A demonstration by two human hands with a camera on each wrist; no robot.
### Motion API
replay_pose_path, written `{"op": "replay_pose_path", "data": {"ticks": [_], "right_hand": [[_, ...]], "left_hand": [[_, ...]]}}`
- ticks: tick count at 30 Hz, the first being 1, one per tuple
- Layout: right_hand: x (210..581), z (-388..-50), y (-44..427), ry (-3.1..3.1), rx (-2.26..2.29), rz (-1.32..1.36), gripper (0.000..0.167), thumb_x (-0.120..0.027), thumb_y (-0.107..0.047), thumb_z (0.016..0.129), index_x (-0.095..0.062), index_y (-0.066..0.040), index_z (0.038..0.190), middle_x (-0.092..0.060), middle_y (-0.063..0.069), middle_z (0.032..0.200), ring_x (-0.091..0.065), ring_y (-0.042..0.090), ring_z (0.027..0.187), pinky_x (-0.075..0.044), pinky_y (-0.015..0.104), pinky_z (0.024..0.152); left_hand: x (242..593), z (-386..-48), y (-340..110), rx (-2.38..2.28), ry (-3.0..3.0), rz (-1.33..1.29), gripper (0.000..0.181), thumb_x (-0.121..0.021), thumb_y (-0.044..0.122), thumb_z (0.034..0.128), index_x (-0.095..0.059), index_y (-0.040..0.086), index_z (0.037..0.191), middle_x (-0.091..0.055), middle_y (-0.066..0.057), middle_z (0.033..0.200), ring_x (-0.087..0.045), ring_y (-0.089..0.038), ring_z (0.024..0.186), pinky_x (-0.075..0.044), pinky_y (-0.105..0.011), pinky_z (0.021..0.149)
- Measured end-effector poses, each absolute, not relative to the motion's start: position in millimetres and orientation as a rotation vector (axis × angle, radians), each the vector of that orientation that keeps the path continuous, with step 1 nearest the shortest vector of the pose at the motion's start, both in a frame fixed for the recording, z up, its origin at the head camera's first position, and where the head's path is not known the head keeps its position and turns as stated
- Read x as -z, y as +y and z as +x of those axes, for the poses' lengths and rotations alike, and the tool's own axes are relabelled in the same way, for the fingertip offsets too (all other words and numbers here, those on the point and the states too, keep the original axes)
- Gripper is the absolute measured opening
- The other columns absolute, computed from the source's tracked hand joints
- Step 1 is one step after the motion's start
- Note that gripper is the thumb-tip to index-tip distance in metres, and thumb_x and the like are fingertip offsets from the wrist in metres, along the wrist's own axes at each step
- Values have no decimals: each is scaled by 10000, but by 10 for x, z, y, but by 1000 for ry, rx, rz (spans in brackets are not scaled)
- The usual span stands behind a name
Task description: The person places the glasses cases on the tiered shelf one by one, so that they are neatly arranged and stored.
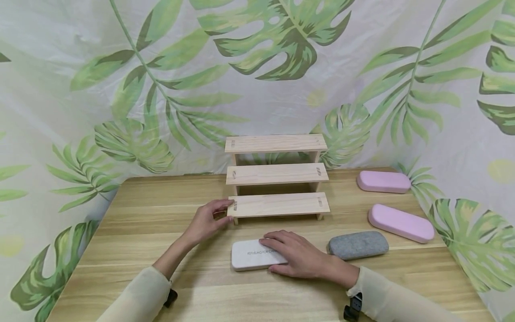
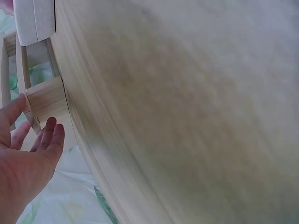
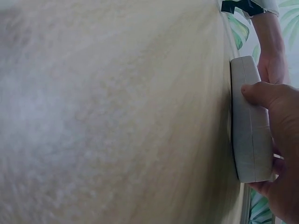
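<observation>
A three-step wooden shelf stands at the back of the table. My left hand grips the left end of its lowest step; in the left wrist view the fingers of that hand curve about the corner of the wood. In front of the shelf, a white case with dark lettering lies flat on the table. My right hand holds the case's right part from above, covering some lettering. The right wrist view shows the right hand's thumb on the near side of the white case.
A grey fabric case lies right of my right hand. Two pink cases lie farther right, one behind the other. The wooden table meets a leaf-patterned cloth at its back and sides.
</observation>
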State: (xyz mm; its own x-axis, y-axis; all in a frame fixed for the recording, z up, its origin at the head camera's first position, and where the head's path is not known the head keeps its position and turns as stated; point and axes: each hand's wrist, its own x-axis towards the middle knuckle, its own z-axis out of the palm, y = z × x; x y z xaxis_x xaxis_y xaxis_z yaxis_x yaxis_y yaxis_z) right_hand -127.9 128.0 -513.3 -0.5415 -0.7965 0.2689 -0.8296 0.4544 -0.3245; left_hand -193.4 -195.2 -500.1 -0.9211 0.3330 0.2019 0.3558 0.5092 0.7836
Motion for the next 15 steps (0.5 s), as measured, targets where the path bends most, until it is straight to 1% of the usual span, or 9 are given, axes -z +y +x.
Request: {"op": "replay_pose_path", "data": {"ticks": [4, 11, 15], "right_hand": [[5119, -1284, 1272, -2610, -661, 1462, 699, -790, -451, 955, -544, -136, 1529, -592, 65, 1470, -576, 205, 1349, -561, 438, 1097], [5105, -1295, 1257, -2600, -682, 1468, 685, -796, -452, 949, -561, -129, 1506, -611, 47, 1422, -595, 193, 1308, -568, 424, 1084], [5106, -1300, 1256, -2603, -685, 1463, 684, -801, -454, 942, -567, -132, 1499, -618, 47, 1409, -603, 191, 1295, -578, 420, 1070]], "left_hand": [[4986, -1937, -1947, 1496, -2710, -576, 508, -819, -32, 897, -660, -49, 1379, -655, -255, 1388, -709, -390, 1179, -612, -440, 1036], [4961, -1931, -1940, 1559, -2706, -542, 499, -812, -49, 896, -656, -76, 1369, -649, -304, 1359, -722, -424, 1141, -638, -423, 980], [4956, -1929, -1928, 1586, -2705, -518, 502, -815, -62, 888, -659, -73, 1366, -650, -300, 1354, -721, -421, 1145, -640, -412, 972]]}}
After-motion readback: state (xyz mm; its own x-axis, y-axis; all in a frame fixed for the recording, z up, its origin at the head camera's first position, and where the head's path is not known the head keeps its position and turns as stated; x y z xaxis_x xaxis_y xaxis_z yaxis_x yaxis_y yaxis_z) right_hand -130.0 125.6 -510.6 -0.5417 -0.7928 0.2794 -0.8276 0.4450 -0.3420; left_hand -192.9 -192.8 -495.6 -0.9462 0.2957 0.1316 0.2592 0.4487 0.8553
